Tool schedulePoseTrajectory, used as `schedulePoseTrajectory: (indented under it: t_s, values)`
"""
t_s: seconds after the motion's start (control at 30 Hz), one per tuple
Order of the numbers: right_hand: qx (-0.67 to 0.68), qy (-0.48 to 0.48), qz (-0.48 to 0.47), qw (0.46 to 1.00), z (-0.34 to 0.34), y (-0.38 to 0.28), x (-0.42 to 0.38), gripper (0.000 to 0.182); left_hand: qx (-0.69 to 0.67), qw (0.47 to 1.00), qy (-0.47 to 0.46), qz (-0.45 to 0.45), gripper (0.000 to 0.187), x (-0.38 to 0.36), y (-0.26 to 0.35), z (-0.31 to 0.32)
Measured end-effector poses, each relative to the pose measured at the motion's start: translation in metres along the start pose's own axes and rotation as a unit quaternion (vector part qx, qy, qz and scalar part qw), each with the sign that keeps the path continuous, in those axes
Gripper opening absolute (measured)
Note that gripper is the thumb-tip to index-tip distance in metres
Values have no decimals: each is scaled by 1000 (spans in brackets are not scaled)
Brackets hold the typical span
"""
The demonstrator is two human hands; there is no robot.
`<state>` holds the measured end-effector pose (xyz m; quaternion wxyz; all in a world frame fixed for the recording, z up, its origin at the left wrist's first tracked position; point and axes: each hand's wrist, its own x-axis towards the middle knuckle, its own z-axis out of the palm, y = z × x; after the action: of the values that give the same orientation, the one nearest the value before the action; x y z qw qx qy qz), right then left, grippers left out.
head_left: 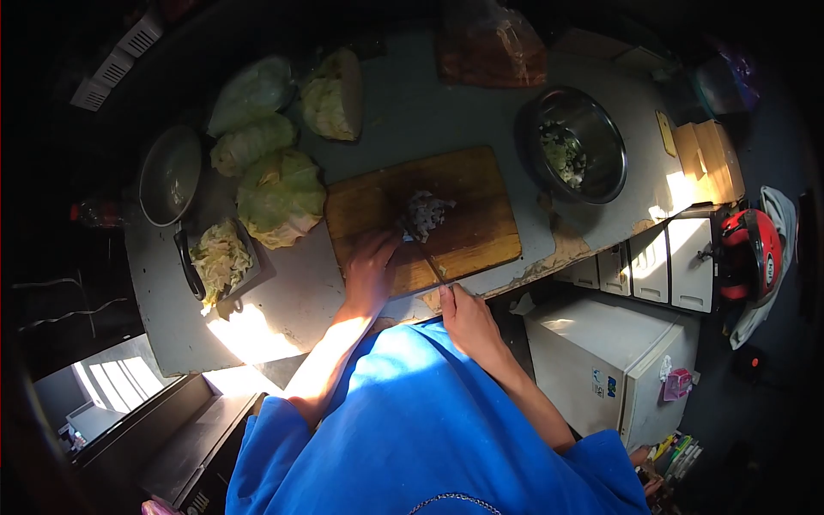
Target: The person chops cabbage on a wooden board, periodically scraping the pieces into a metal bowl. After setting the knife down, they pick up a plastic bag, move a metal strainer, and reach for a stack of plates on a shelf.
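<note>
A wooden cutting board (472, 184) lies in front of me with a small heap of chopped white pieces (429, 215) on it, perhaps onion. My right hand (470, 316) is closed around the handle of a knife (433, 262) at the board's near edge. The blade points away and to the left, reaching the chopped pieces. My left hand (371, 262) rests on the board's left part, fingers bent together beside the blade tip. Whatever lies under those fingertips is too dark and small to make out.
Cabbage heads (279, 197) and a cut cabbage half (335, 94) sit left of the board, near a frying pan (172, 176) and a tray of shredded cabbage (221, 257). A steel bowl (609, 146) with chopped pieces stands right. A bag (489, 56) lies at the back.
</note>
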<state>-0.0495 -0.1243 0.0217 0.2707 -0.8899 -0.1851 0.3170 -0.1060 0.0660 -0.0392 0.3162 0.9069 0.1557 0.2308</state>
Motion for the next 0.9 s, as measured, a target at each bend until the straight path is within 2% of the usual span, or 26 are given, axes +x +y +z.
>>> schedulePoseTrajectory:
  t_s: [0.13, 0.23, 0.3, 0.43, 0.57, 0.67, 0.73, 0.9]
  values:
    - [81, 30, -18, 996, -1, 2, -6, 37, 5, 1000, 14, -16, 42, -1, 5, 2]
    - [103, 28, -16, 994, -5, 0, -8, 36, 22, 999, 29, 5, 38, 2, 4, 5]
    - [99, 34, -33, 994, -1, -2, -8, 35, -43, 997, 46, -46, 34, 8, 9, 6]
    - [73, 34, -52, 995, 0, -4, -6, 36, -56, 994, 37, -85, 24, 10, 5, 7]
    - [71, 22, -47, 996, 3, -1, -2, 37, -78, 989, 37, -118, 40, 7, 1, 11]
    - [12, 19, -37, 999, 3, -3, 1, 39, -89, 987, 8, -132, 49, 9, 3, 6]
    - [-58, -9, 12, 998, 0, -7, 1, 41, -92, 987, -8, -131, 55, 10, 4, 3]
    - [14, -9, -11, 1000, -5, 1, 4, 41, -75, 991, -24, -106, 60, 9, 1, -2]
